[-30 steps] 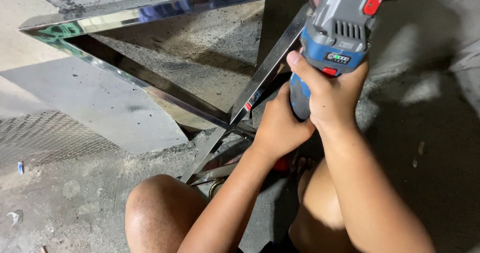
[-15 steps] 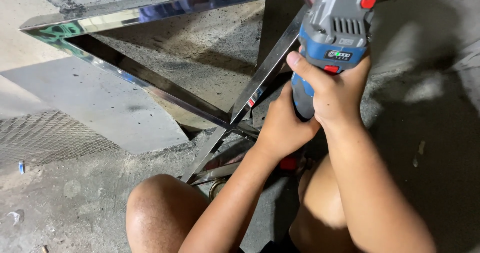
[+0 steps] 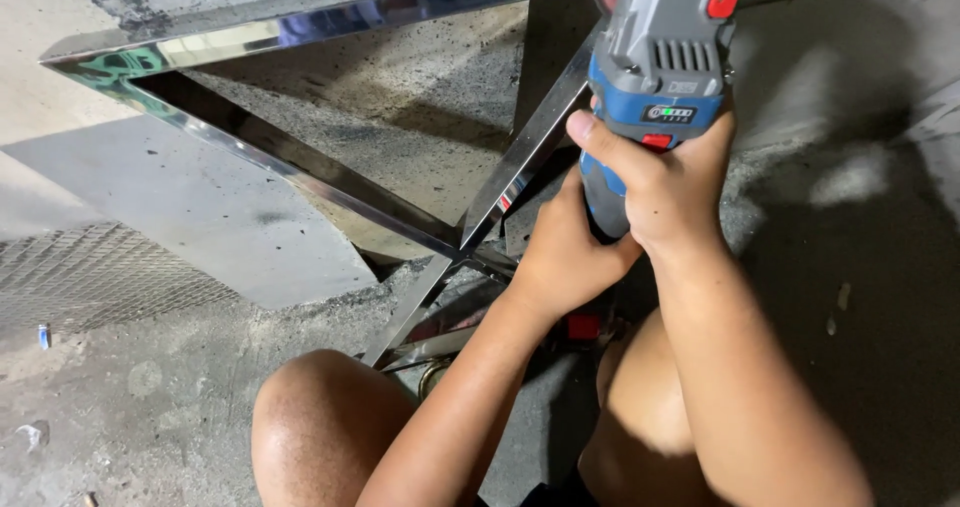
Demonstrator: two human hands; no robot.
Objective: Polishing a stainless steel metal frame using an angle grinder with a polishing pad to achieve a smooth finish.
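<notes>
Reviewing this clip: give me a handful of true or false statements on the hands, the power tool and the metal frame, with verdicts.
1. Both hands grip the grinder. True: the right hand wraps its body, the left hand holds lower down.
2. The grinder is orange. False: it is grey and blue with a red switch.
3. The frame is polished, mirror-like metal. True.
4. The frame stands on a wooden bench. False: it rests on the concrete floor.
5. The person wears gloves. False: both hands are bare.
</notes>
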